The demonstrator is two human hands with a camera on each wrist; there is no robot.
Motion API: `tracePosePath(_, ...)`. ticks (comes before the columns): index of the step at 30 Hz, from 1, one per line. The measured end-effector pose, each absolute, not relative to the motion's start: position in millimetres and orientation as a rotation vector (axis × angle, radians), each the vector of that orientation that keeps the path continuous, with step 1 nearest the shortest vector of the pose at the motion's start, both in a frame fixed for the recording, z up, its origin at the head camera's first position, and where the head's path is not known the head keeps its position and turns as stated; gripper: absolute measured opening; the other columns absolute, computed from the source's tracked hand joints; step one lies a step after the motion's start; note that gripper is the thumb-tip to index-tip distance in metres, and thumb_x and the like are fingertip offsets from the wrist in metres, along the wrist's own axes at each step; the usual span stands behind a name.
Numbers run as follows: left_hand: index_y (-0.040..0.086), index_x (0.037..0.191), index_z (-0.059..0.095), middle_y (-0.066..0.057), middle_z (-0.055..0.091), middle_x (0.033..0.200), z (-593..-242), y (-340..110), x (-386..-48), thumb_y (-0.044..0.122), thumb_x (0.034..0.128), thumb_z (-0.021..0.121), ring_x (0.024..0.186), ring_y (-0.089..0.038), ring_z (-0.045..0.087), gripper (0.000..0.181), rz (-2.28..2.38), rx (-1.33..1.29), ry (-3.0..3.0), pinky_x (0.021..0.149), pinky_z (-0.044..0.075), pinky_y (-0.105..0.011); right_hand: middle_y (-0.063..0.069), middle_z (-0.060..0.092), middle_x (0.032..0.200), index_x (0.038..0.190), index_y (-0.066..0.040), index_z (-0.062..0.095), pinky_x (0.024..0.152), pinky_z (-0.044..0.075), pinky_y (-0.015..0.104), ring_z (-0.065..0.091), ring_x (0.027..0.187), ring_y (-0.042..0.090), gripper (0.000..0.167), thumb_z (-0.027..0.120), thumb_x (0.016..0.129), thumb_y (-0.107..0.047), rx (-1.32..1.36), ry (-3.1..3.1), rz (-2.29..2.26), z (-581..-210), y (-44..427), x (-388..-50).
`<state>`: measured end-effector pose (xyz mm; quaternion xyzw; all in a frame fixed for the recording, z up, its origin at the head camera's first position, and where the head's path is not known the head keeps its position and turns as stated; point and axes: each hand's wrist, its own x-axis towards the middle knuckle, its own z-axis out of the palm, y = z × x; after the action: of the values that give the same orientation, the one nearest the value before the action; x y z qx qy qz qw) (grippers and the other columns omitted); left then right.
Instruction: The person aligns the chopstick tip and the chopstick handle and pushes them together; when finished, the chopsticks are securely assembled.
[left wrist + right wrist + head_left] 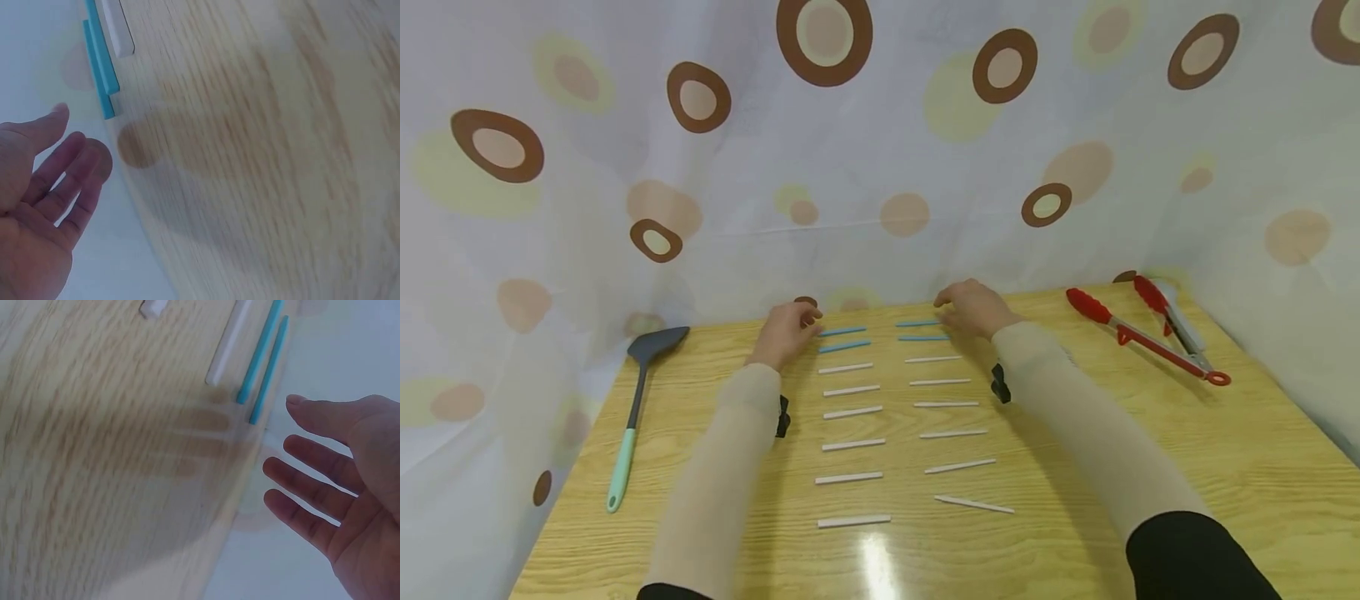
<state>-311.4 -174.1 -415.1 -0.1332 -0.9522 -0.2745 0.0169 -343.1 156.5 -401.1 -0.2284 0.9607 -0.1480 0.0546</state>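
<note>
- The left hand (pixel 788 332) is hanging just beside 2 slim, straight blue sticks (pixel 844 346), fingers loosely bent and parted.
- The right hand (pixel 976 308) is hanging near 2 matching blue sticks (pixel 922 338), fingers likewise apart.
- Only the head view is showing all 12 slim white sticks (pixel 850 477) lying in 2 columns on the yellow wood-grained tabletop (pixel 1225 467), plus the dark-headed, mint-handled spatula (pixel 637 400) and red-and-silver tongs (pixel 1150 342).
- Both wrist views are revealing gaps between thumbs and blue sticks, but are hiding 1 finger per hand and cutting off some sticks.

The wood-grained table (pixel 904 475) looks glossy, the blue sticks (pixel 845 346) matt.
</note>
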Motion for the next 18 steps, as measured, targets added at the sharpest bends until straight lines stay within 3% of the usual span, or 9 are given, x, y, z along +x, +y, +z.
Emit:
tracePosePath(10,0.003,0.129,0.064,-0.015,0.062,0.124,-414.4,-163.4,-321.0,0.014,0.0963,0.067,0.112,-0.03,0.059,0.034,-0.763,-0.392,-3.065,0.094,0.048,-0.043,0.012,0.068,0.116,0.116,-0.005,0.073,0.095,0.047,0.045,0.06,0.109,0.032,0.024,0.068,0.096,-0.016,-0.77,2.959,-0.33,-411.3,144.9,-350.9)
tracePosePath(18,0.007,0.123,0.07,-0.011,0.067,0.114,-424.4,-158.4,-328.2,0.014,0.0957,0.068,0.103,-0.026,0.063,0.028,-0.631,-0.386,-3.123,0.086,0.052,-0.041,0.009,0.071,0.109,0.105,-0.008,0.077,0.09,0.049,0.044,0.064,0.1,0.03,0.016,0.072,0.092,-0.015,-0.787,2.994,-0.255,-415.5,141.4,-354.2)
